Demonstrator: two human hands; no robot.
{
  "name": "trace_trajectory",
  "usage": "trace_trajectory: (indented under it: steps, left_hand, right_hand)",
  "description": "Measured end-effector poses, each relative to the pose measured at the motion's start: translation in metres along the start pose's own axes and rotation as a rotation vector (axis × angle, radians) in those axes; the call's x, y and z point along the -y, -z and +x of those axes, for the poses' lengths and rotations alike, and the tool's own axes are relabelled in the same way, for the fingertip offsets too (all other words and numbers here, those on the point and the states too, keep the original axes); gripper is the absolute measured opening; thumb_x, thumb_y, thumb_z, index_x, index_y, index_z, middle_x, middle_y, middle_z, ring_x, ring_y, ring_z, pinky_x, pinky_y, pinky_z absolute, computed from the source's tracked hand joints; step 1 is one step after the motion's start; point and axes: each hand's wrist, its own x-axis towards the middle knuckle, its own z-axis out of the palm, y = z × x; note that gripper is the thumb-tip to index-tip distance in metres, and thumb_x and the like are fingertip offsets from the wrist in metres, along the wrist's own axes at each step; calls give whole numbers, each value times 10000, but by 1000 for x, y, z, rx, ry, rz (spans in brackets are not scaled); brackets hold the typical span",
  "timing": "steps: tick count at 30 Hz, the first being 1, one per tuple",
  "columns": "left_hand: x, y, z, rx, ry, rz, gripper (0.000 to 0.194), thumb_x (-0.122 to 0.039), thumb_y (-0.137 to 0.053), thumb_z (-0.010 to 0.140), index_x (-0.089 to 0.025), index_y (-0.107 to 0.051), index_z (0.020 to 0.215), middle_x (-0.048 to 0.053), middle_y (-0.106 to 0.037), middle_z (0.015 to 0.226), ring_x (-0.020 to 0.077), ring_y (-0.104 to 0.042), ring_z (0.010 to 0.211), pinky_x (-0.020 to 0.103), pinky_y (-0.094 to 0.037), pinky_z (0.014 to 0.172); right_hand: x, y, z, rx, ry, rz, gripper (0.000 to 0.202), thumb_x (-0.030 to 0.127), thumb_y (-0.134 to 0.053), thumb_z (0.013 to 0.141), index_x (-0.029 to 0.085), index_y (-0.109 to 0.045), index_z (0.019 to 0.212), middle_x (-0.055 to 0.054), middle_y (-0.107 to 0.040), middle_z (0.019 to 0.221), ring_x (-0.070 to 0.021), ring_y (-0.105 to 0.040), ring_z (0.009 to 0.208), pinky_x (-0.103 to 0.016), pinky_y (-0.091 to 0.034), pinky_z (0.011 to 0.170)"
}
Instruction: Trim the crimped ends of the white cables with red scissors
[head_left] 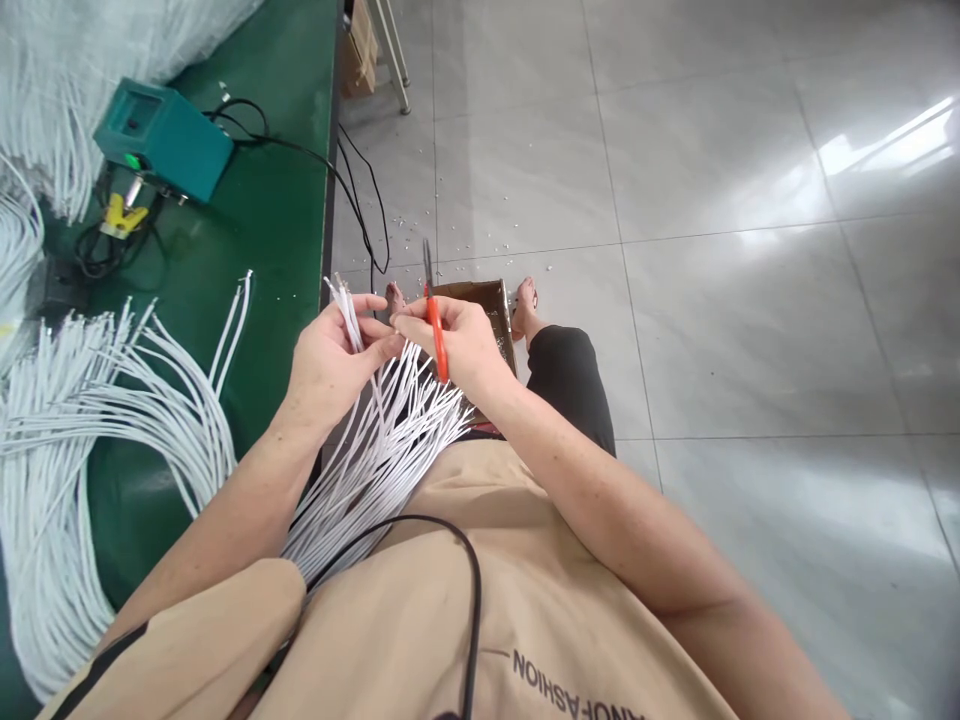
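Observation:
My left hand (334, 355) is closed around a few white cables (349, 318), whose stripped-looking ends stick up past the fingers. In my right hand (461, 345) is a slim cutting tool with red handles (437, 345), probably scissors or snips, its dark tip pointing away from me. The right fingertips pinch close to the left thumb; what lies between them is too small to make out. Below both hands a thick bundle of white cables (375, 460) hangs across my lap, its loose ends fanned toward the right.
On the green table (277, 220) at left lie more white cable bundles (60, 430) and a teal box device (165, 140) with a yellow clip (122, 216). A cardboard box (491, 297) stands between my feet. Small white scraps (457, 240) dot the tiled floor.

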Motion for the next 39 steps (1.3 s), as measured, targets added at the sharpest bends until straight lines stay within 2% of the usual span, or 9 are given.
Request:
trace_trajectory:
  steps: [6, 11, 15, 17, 19, 23, 29, 34, 39]
  left_hand:
    - [-4, -1, 0, 46, 17, -45, 343, -249, -737, 720, -205, -647, 1048, -17, -668, 695, 147, -665, 658, 297, -531, 734]
    - [0, -2, 2, 15, -3, -118, 369, -223, -769, 674, -214, -641, 1020, -34, -644, 673, 127, -641, 633, 262, -518, 684]
    - [6, 0, 5, -47, -2, -142, 384, -215, -787, 639, -222, -634, 992, -31, -651, 714, 107, -616, 628, 234, -499, 643]
    - [6, 0, 6, -46, -1, -153, 383, -227, -786, 642, -224, -626, 990, -29, -651, 718, 111, -623, 641, 238, -505, 653]
    - [6, 0, 6, -31, -5, -161, 391, -223, -792, 636, -224, -624, 990, -34, -642, 702, 110, -624, 643, 236, -507, 659]
    - [3, -1, 3, 23, 4, -207, 422, -206, -810, 618, -213, -630, 1000, -27, -650, 729, 108, -629, 670, 229, -520, 671]
    - [-6, -1, -1, 94, 103, -288, 282, -343, -717, 761, -198, -690, 1001, 59, -692, 957, 155, -664, 866, 278, -567, 741]
    - [-5, -2, -2, 91, 103, -262, 319, -389, -732, 745, -202, -703, 1001, 47, -691, 885, 152, -655, 803, 315, -567, 763]
    - [-3, -3, 1, 45, 3, -262, 231, -351, -777, 701, -215, -663, 849, -4, -626, 762, 121, -616, 700, 282, -543, 726]
  right_hand:
    - [4, 8, 2, 72, 15, 127, 164, 220, -658, 715, 139, -692, 853, 5, -646, 709, -98, -540, 675, -241, -452, 703]
    - [-2, 3, -3, -1, -10, 43, 196, 305, -689, 701, 146, -671, 816, 22, -590, 669, -89, -491, 617, -229, -425, 631]
    - [-7, -2, -10, 12, 65, -1, 208, 372, -661, 738, 169, -623, 722, 42, -515, 622, -81, -430, 583, -223, -389, 591]
    - [-8, -2, -10, -40, 80, -1, 258, 409, -630, 769, 174, -588, 673, 44, -484, 596, -82, -418, 577, -225, -385, 589]
    - [-7, -2, -6, -87, 86, -1, 256, 420, -619, 779, 177, -602, 699, 34, -529, 631, -90, -455, 607, -230, -404, 614]
    - [-5, -2, 2, -14, 82, -12, 201, 366, -654, 745, 170, -663, 793, 6, -632, 763, -107, -543, 707, -238, -442, 682]
    - [8, -2, 0, -178, 164, -83, 209, 299, -575, 817, 159, -663, 945, -33, -664, 919, -114, -587, 831, -237, -459, 728]
    - [19, -1, 2, -72, 188, -136, 222, 317, -573, 832, 174, -675, 967, -24, -670, 852, -127, -604, 842, -249, -471, 741]
    - [21, 0, 5, -4, 185, -183, 232, 359, -615, 807, 177, -679, 936, -28, -681, 857, -143, -617, 843, -260, -481, 744]
